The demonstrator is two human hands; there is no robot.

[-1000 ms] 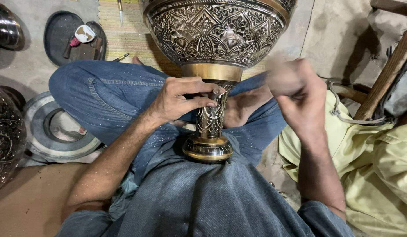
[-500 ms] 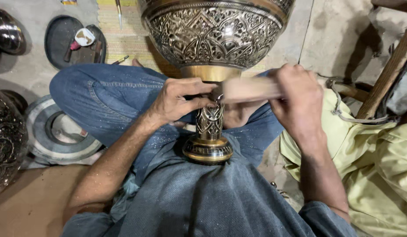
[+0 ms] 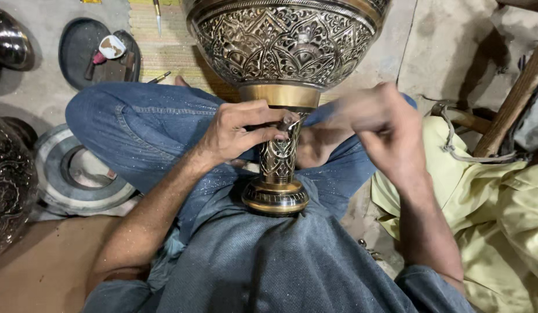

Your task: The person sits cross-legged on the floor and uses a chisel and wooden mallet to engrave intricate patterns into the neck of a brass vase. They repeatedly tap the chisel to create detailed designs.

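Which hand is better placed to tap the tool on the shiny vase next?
Probably the right hand: it is raised beside the engraved brass vase, free and blurred. The left hand is busy, its fingers pinching a small tool against the stem.

Single head cam, looking steeply down into the wearer's own crossed legs, close range. Engraved metal goblet [image 3: 283, 69] is filling 12 o'clock and cropping at the top edge; left hand [image 3: 237, 130] and right hand [image 3: 382, 124] are sitting near centre. Floor is showing at 9 o'clock, yellow cloth [image 3: 501, 214] at 3–4. No second view overlapping.
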